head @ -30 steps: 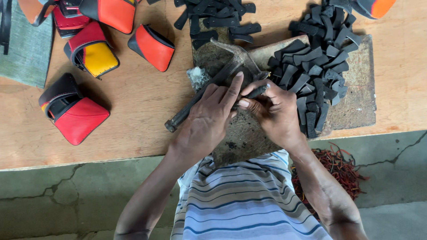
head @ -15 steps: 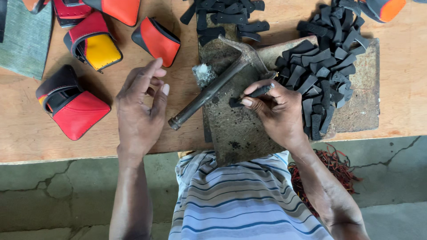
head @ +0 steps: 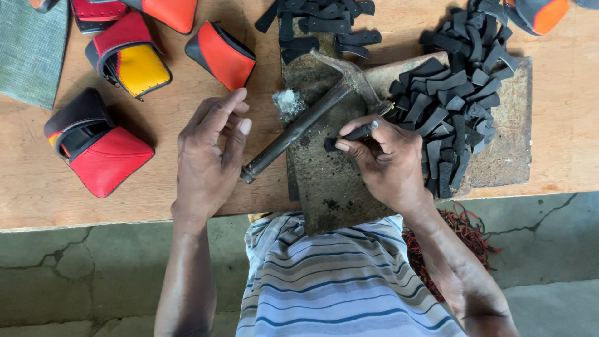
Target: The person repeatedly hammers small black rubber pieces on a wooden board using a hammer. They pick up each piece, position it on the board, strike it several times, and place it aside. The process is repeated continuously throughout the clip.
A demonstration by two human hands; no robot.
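Now right hand (head: 384, 159) pinches small black strip (head: 349, 135); flat, narrow.

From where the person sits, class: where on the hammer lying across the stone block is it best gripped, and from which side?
Grip the hammer low on its handle, probably with the open left hand coming from the left. The handle slants down-left off the stone block, its free end nearest that hand. The head lies by the black strips, and the right hand holds a small black piece.
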